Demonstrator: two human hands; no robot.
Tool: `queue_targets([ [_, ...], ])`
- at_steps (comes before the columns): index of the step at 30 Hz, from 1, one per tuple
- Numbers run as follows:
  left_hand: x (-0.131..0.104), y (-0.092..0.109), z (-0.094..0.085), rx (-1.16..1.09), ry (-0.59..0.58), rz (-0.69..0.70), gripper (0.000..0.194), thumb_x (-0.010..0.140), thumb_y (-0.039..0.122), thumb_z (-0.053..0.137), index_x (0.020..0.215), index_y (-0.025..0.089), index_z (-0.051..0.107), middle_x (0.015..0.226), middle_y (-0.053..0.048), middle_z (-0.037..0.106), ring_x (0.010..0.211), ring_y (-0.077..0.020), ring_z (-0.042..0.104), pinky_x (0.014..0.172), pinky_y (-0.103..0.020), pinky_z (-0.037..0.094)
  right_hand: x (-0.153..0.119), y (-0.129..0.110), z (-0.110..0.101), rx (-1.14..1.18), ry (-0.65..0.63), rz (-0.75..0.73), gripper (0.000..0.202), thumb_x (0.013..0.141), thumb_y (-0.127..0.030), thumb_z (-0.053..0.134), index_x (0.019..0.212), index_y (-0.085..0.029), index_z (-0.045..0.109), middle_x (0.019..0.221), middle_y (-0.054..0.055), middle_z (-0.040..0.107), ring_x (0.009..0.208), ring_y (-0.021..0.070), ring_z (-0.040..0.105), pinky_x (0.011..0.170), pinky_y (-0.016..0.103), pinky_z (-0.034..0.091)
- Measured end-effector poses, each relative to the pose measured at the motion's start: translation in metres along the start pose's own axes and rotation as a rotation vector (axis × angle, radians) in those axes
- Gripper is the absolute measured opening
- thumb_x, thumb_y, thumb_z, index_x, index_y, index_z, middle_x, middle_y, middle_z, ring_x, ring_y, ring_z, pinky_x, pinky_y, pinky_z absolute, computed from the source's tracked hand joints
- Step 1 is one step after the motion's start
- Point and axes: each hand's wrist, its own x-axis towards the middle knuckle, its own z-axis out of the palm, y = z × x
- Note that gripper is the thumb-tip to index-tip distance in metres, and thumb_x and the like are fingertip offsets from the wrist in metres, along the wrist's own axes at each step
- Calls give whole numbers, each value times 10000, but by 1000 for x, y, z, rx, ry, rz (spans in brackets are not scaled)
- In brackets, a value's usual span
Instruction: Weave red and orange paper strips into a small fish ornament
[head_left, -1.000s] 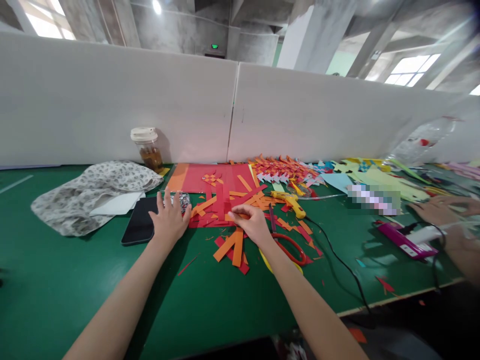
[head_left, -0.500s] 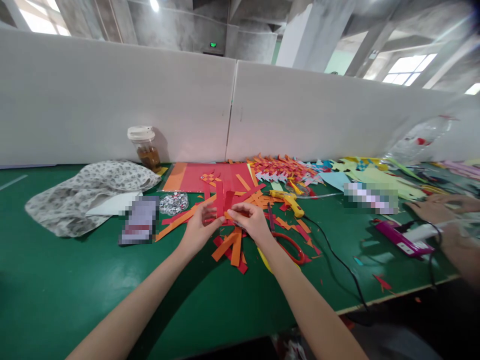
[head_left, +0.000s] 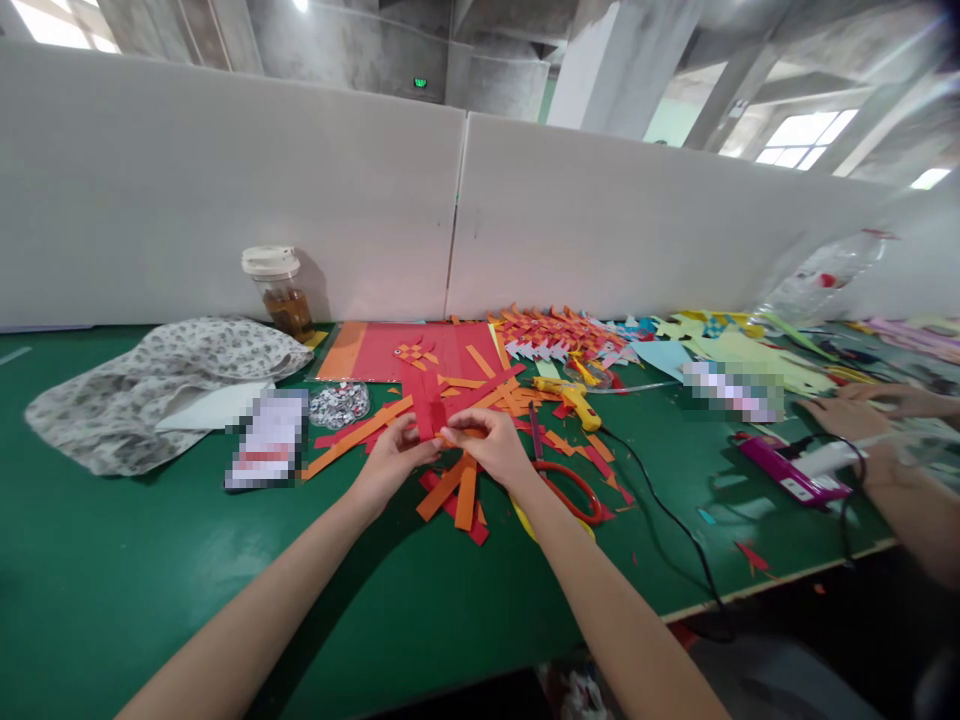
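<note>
Red paper strips [head_left: 426, 400] stand up between my hands, pinched at their lower ends. My left hand [head_left: 399, 458] is closed on them from the left. From the right, my right hand [head_left: 486, 446] pinches the strips' lower part, where a bit of orange shows at the fingertips. Loose orange strips [head_left: 466, 490] and red ones lie on the table just below my hands. Behind them, a small woven orange paper fish [head_left: 414, 353] rests on red and orange sheets [head_left: 382, 340]. How the held strips interlock is hidden by my fingers.
On the green table [head_left: 150, 580] lie a yellow glue gun [head_left: 577, 402], scissors [head_left: 574, 490], a bag of googly eyes [head_left: 339, 404], a phone [head_left: 268, 440] and patterned cloth [head_left: 150, 390]. A lidded cup [head_left: 281, 290] stands behind. Another person's hands [head_left: 870, 420] are at right, near a purple power strip [head_left: 791, 470].
The standing red strips have tilted and come together, with my fingers shifted slightly along them. My right hand looks flatter over the lower ends. The whole view has shifted slightly.
</note>
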Motion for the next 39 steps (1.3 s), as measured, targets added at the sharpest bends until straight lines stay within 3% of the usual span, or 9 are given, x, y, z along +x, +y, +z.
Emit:
queue_targets([
  [11,4,-4,-4,46,10,29,466,560,322,788,970,172,624,783,-38,710,735,-195,668,709,-321,523,-2,-3,1,-28,18,5,191,639,-348,700,718,-182,646,726,32,672,717,179,639,710,309,507],
  [15,6,-4,-7,48,24,79,394,598,343,764,930,166,645,820,-46,709,760,-185,657,731,-305,511,-1,-5,-2,-169,200,-136,191,725,-351,626,834,-195,636,810,35,659,798,174,614,769,316,477],
  [18,9,-6,-11,22,185,154,294,607,354,758,787,158,631,738,-13,675,709,-151,630,708,-269,496,-1,-7,-5,-213,360,-178,165,748,-327,595,850,-198,589,850,35,631,784,162,588,730,297,470],
  [20,12,-8,-16,-2,311,194,267,605,346,760,715,159,603,658,19,624,649,-121,595,664,-239,479,-2,-8,-5,-232,299,-182,148,752,-323,596,832,-201,570,792,21,609,714,148,569,679,279,463],
  [22,14,-9,-19,-23,388,230,253,611,336,754,699,161,594,623,36,584,617,-105,561,635,-222,461,-5,-9,-4,-321,91,-203,159,746,-351,618,798,-205,581,721,6,589,678,143,546,654,272,444],
  [25,16,-9,-23,-44,419,260,259,611,328,750,752,159,615,668,24,604,652,-115,562,651,-229,453,-9,-8,1,-581,-221,-294,260,658,-431,713,763,-206,632,723,14,577,759,171,516,688,294,415],
  [28,17,-9,-23,-76,420,256,299,594,324,758,805,156,629,725,6,635,686,-130,578,677,-246,458,-12,-6,3,-767,-358,-357,329,593,-445,766,791,-202,666,795,36,565,841,197,475,725,314,403],
  [35,16,-6,-20,-144,414,229,295,573,286,777,789,152,627,745,5,649,699,-120,596,676,-230,470,-12,-4,4,-740,-401,-304,181,623,-302,771,625,-192,628,717,9,553,778,163,474,687,284,379],
  [39,18,-5,-21,-285,316,130,309,547,277,795,769,152,622,766,-11,667,731,-144,635,725,-269,503,-10,-11,5,-469,-253,-239,193,681,-350,722,637,-193,618,701,-1,605,735,144,534,699,280,405],
])
